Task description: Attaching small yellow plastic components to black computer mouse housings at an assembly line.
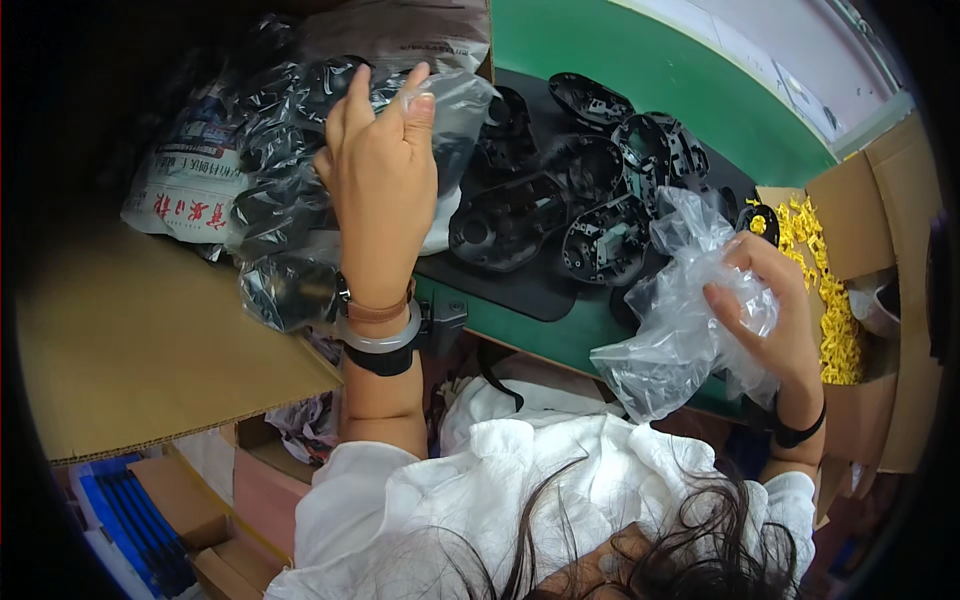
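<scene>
My left hand [385,170] reaches over the cardboard box on the left, fingers stretched and apart. It lies against clear plastic bags [285,150] with shiny black plastic parts inside; a loose flap of film sits by its thumb. On the right, my right hand [775,305] grips a crumpled clear plastic bag [685,300], which looks to have no parts in it. Between the hands, several black plastic shells [510,222] lie loose and overlapping on a dark mat [535,297]. Some show moulded ribs and holes inside.
The green tabletop [570,40] runs behind the mat. A cardboard box flap [170,350] juts out at the left, with printed newspaper [190,195] among the bags. Small yellow parts [840,335] fill a carton [895,290] at the right. Further boxes [180,500] stand below left.
</scene>
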Demonstrator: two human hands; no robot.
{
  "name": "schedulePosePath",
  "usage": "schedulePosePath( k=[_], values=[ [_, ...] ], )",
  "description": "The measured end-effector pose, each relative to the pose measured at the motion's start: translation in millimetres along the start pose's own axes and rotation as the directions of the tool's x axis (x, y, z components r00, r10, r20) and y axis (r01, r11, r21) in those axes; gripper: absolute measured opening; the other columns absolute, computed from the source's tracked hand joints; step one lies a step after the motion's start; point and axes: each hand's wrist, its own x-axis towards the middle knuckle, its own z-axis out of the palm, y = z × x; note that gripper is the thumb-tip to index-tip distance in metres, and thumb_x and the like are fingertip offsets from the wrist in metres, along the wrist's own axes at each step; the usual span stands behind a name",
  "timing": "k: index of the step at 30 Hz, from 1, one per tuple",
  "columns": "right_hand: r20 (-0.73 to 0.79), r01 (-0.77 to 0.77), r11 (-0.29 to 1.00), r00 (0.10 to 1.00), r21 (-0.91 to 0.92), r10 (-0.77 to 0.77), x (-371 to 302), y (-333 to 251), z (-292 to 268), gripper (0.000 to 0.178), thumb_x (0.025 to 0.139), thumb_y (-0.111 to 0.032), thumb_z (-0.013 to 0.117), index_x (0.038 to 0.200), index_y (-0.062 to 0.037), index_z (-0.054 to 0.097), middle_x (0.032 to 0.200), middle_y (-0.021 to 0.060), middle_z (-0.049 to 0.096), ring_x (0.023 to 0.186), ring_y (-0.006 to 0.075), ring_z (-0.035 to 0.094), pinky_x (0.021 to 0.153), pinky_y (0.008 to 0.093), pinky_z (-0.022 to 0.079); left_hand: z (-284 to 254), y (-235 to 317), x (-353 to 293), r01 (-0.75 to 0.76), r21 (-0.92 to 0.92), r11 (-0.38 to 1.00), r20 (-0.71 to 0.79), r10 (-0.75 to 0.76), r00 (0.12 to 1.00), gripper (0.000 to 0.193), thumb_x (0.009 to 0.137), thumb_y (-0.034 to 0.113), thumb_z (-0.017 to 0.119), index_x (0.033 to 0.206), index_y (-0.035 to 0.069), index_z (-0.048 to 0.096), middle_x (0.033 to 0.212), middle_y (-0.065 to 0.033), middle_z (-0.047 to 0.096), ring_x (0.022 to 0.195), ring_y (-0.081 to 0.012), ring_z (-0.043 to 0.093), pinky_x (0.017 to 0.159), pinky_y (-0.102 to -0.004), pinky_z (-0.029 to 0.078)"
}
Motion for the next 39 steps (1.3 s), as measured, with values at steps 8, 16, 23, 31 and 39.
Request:
schedulePosePath(
  k=[8, 16, 23, 31, 39],
  values=[
    [0.068, -0.089, 0.895, 0.995, 0.436, 0.066, 40, -10, 23, 0.039, 0.076, -0.009, 0.067, 0.113, -0.0021, 0.054, 0.085, 0.0026, 0.058, 0.074, 0.0090, 0.051, 0.070, 0.0233, 0.041, 10, 80, -20, -0.056, -0.851, 0.523, 0.108, 0.278, 0.955, 0.019, 0.086, 0.013, 0.061, 0.100, 0.001, 0.065, 0.084, -0.0098, 0.063, 0.073, -0.0166, 0.057, 0.068, -0.0270, 0.046],
    [0.086, -0.286, 0.897, 0.958, 0.337, 0.273, 27, 18, 13, 0.027, 0.082, -0.023, 0.068, 0.096, -0.0005, 0.063, 0.084, 0.0060, 0.066, 0.076, 0.0121, 0.059, 0.071, 0.0273, 0.046, 9, -18, -12, 0.101, 0.022, 0.995, 0.017, -0.102, 0.995, 0.045, 0.078, 0.020, 0.067, 0.118, 0.005, 0.055, 0.120, -0.0161, 0.053, 0.109, -0.0350, 0.050, 0.087, -0.0442, 0.043],
    [0.160, -0.222, 0.947, 0.969, 0.231, 0.188, 23, 14, 12, 0.026, 0.081, -0.021, 0.069, 0.094, -0.0009, 0.059, 0.078, 0.0075, 0.062, 0.069, 0.0131, 0.055, 0.066, 0.0273, 0.045, 24, -38, -19, 0.221, 0.096, 0.970, 0.208, -0.237, 0.949, 0.045, 0.071, 0.018, 0.071, 0.114, 0.012, 0.060, 0.108, -0.0158, 0.057, 0.100, -0.0348, 0.054, 0.085, -0.0400, 0.043],
    [0.109, -0.193, 0.961, 0.979, 0.196, 0.174, 11, 12, 5, 0.024, 0.081, -0.021, 0.069, 0.089, -0.0015, 0.058, 0.075, 0.0059, 0.059, 0.066, 0.0133, 0.054, 0.064, 0.0261, 0.044, 21, -53, -18, 0.186, -0.129, 0.974, 0.044, -0.182, 0.982, 0.025, 0.072, 0.005, 0.068, 0.096, 0.005, 0.068, 0.087, -0.0133, 0.065, 0.074, -0.0261, 0.062, 0.067, -0.0314, 0.047],
    [0.118, -0.226, 0.948, 0.972, 0.223, 0.204, 9, 15, 4, 0.025, 0.081, -0.022, 0.069, 0.088, -0.0012, 0.058, 0.077, 0.0047, 0.059, 0.069, 0.0120, 0.054, 0.065, 0.0259, 0.043, 18, -33, 24, 0.270, -0.377, 0.886, -0.059, -0.314, 0.947, 0.018, 0.079, 0.004, 0.066, 0.096, -0.001, 0.067, 0.077, -0.0053, 0.067, 0.063, -0.0074, 0.056, 0.057, -0.0203, 0.045]
  ],
)
